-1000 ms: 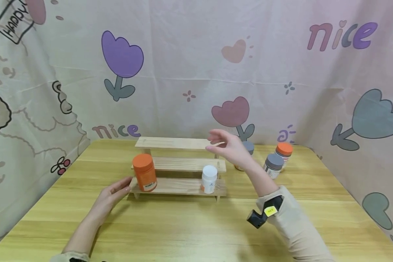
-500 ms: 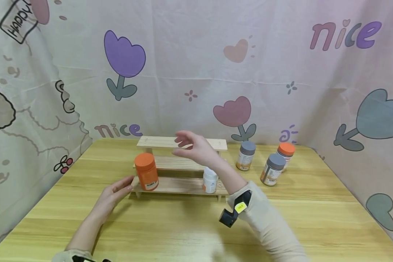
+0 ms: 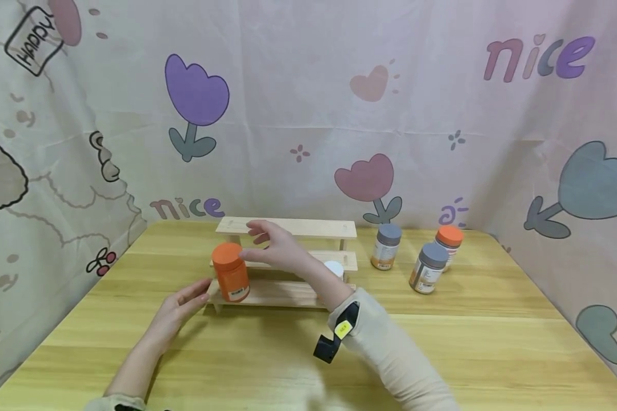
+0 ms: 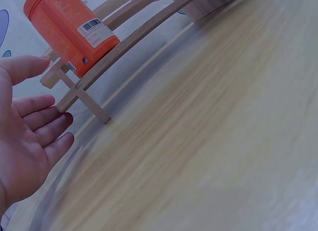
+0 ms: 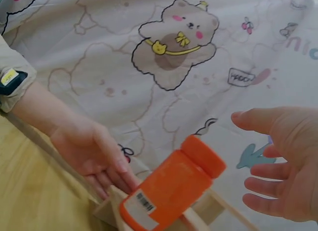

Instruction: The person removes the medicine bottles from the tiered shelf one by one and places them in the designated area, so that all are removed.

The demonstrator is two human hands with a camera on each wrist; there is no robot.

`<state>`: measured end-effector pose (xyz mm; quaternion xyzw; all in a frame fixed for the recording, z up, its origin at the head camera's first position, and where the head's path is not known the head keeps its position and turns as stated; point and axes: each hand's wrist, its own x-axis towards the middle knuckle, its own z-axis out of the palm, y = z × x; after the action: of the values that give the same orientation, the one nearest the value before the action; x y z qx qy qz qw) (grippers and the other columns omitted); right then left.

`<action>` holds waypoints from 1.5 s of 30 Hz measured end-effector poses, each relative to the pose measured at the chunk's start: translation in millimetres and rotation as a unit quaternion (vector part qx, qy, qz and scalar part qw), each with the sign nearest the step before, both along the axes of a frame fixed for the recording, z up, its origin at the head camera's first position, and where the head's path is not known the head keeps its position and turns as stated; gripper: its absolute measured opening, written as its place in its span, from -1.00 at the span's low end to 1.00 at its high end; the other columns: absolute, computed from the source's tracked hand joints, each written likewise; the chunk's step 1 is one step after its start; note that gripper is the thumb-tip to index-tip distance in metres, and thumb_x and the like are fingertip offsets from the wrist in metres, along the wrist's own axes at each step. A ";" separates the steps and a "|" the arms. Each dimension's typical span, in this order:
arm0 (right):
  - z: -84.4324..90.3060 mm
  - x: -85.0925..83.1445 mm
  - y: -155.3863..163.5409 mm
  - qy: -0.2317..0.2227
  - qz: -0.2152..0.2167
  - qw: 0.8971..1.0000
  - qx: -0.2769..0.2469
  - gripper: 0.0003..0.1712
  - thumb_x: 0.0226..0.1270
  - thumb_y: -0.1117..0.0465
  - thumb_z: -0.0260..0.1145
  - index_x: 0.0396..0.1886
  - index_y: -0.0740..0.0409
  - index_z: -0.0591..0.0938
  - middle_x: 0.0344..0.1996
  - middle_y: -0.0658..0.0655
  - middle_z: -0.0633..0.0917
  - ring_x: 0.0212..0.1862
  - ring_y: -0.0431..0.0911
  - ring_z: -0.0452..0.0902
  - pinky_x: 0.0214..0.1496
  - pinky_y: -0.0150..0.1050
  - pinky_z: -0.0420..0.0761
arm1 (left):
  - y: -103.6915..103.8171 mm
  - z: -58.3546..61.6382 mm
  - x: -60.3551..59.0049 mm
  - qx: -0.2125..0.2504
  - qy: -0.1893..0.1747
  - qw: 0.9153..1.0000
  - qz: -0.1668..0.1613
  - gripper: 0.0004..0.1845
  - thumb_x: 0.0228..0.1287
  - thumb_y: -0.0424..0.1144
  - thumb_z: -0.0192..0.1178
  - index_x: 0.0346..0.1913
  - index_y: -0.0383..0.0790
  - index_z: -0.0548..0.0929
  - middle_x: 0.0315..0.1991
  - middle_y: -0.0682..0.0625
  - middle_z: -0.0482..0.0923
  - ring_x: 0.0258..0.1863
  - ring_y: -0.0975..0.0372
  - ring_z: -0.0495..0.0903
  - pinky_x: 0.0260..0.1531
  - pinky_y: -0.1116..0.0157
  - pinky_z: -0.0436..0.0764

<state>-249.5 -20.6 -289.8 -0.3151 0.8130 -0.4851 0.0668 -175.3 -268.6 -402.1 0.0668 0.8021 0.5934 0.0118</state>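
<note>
A three-step wooden rack (image 3: 288, 227) stands on the table. An orange jar (image 3: 229, 272) (image 4: 69, 31) (image 5: 171, 191) stands on its lowest step at the left. My left hand (image 3: 177, 306) (image 4: 27, 136) lies open with its fingertips at the rack's left end, beside the jar. My right hand (image 3: 269, 245) (image 5: 280, 164) hovers open just right of the jar's lid, fingers spread, apart from it. A white-lidded bottle (image 3: 334, 268) on the lowest step is mostly hidden behind my right forearm.
Three bottles stand right of the rack: a grey-lidded one (image 3: 385, 246), another grey-lidded one (image 3: 428, 268) and an orange-lidded one (image 3: 448, 241). A printed cloth (image 3: 308, 103) walls the table at the back and sides.
My right hand has swept left from the rack's right end to just beside the orange jar's lid. The left hand has stayed put.
</note>
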 end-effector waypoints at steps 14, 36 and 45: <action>-23.8 -2.1 -30.6 0.037 0.013 0.998 0.054 -0.25 0.10 0.05 0.44 0.27 0.18 0.41 0.05 0.06 0.57 -0.02 -0.13 0.47 -0.03 -0.41 0.49 | 0.4 -0.1 0.8 -0.012 -0.009 1.000 0.003 -0.40 0.44 -0.14 -0.05 0.38 -0.43 0.16 0.38 -0.30 0.12 0.32 0.07 0.15 0.04 0.53 0.32; -31.0 10.1 -36.0 0.078 -0.032 0.996 0.035 -0.42 -0.03 0.05 0.53 0.01 0.08 0.55 -0.16 -0.08 0.57 -0.15 -0.28 0.43 -0.13 -0.47 0.46 | -1.5 -2.0 0.6 0.009 -0.005 1.000 -0.003 -0.39 0.43 -0.14 -0.04 0.36 -0.48 0.16 0.37 -0.35 0.11 0.01 0.72 0.26 -0.06 0.64 0.30; -23.6 16.8 -27.9 0.052 -0.044 0.998 -0.014 -0.40 -0.04 0.07 0.53 0.04 0.09 0.56 -0.14 -0.07 0.52 -0.13 -0.27 0.41 -0.15 -0.47 0.48 | -0.4 -2.2 0.8 0.015 -0.001 1.000 -0.006 -0.39 0.43 -0.15 -0.03 0.36 -0.51 0.15 0.36 -0.38 0.09 0.00 0.73 0.27 -0.06 0.66 0.31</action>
<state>-232.7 -48.5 -313.4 -0.3046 0.8215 -0.4820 -0.0016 -174.5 -269.0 -404.3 0.0713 0.7925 0.6055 0.0148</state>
